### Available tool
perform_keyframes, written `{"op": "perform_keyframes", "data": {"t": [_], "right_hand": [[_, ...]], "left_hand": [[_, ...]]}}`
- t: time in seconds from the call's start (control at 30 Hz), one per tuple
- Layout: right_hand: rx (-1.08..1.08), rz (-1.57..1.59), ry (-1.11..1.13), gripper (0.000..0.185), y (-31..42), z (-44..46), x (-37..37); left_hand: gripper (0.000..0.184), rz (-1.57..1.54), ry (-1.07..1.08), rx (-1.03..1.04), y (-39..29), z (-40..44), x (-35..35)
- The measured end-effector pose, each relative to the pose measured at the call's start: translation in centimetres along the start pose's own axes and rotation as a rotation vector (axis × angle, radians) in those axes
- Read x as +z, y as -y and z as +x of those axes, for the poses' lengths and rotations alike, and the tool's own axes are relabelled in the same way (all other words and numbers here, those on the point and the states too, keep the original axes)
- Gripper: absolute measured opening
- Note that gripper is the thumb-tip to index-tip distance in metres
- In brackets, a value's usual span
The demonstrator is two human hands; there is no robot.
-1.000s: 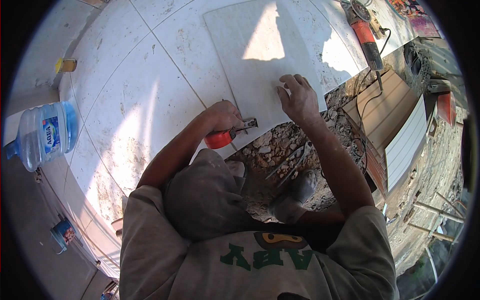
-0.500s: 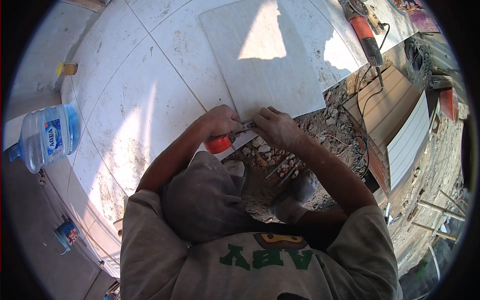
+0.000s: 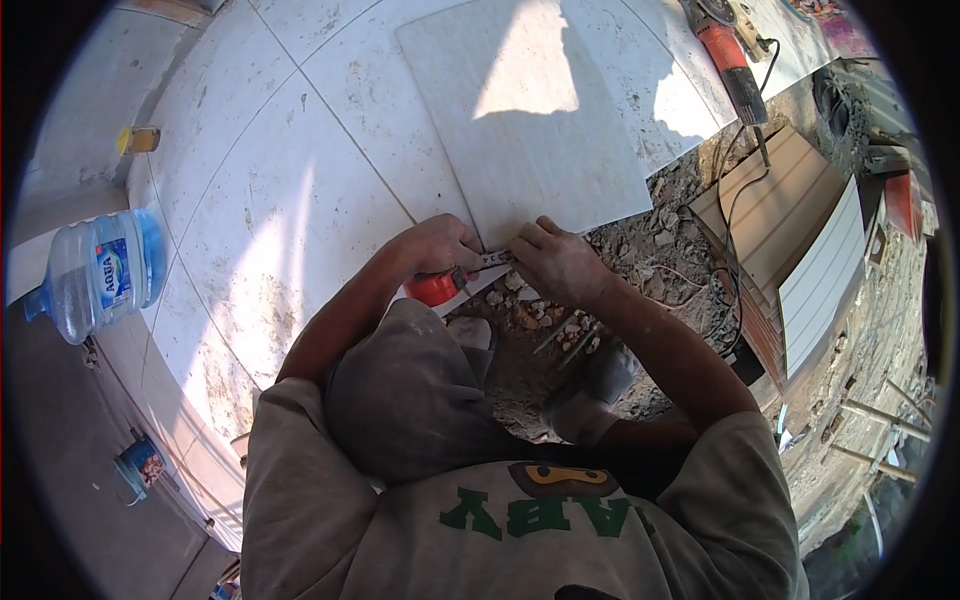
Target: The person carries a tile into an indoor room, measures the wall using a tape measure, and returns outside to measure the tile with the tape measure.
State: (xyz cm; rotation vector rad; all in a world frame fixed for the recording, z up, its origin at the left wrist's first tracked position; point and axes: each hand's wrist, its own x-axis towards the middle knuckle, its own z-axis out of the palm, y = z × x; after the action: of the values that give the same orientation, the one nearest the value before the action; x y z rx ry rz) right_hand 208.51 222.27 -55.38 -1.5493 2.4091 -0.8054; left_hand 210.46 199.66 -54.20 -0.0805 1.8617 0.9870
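Daylight: bright, hard-edged
Tile: shaded, one glaring white patch
Floor: sun streaks beside softer shadow
Picture rim: black, floor joints bowed
Shirt: shaded, lettering clear

Open floor between bottle and slab

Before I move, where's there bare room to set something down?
The widest bare patch is the dusty white floor, between the water bottle and the loose grey tile. The loose tile's upper face is free too. It's crowded around your left hand, right hand and tape measure, and to the right, with the grinder and tan panels.
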Motion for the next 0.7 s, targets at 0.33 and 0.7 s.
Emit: {"op": "perform_keyframes", "data": {"t": [0.33, 0.7], "right_hand": [[0.087, 0.003, -0.116, 0.016, 0.7, -0.3, 0.6], [0.677, 0.388, -0.189, 0.042, 3.3, 2.7, -5.5]], "left_hand": [[0.019, -0.062, -0.023, -0.008, -0.4, -0.2, 0.2], [0.016, -0.489, -0.182, 0.063, -2.2, -3.0, 0.6]]}}
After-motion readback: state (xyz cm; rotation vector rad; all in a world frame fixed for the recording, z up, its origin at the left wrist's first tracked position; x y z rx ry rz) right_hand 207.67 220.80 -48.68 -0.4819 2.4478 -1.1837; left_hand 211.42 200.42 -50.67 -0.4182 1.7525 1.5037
